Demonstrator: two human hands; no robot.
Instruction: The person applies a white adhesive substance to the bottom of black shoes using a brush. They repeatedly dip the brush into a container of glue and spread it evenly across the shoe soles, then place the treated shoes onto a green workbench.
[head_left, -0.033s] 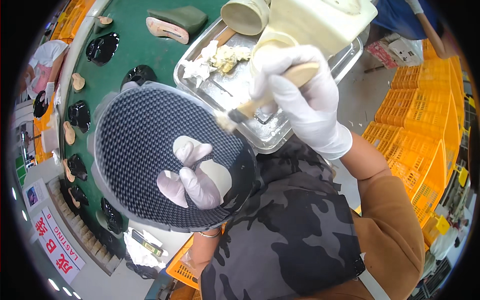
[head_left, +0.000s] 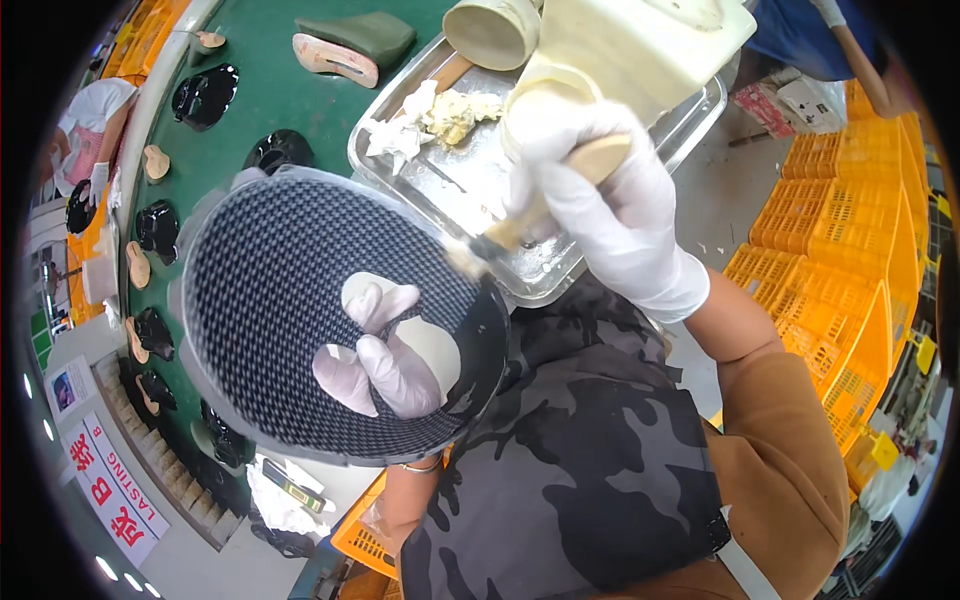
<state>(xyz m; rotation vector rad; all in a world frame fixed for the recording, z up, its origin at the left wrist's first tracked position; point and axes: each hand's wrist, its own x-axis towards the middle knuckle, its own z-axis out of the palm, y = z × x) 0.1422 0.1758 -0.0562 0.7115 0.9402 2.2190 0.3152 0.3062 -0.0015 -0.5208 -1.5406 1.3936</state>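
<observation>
Right hand gripping brush, left hand clutching dark checked piece, bristles near its rim

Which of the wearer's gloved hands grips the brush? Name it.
The right hand, closed around the wooden-handled brush; the left hand holds the dark patterned piece.

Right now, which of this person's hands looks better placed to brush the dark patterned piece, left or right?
Probably the right hand: it grips the brush, whose blurred bristles appear at the right edge of the dark patterned piece. The left hand is occupied holding that piece.
</observation>
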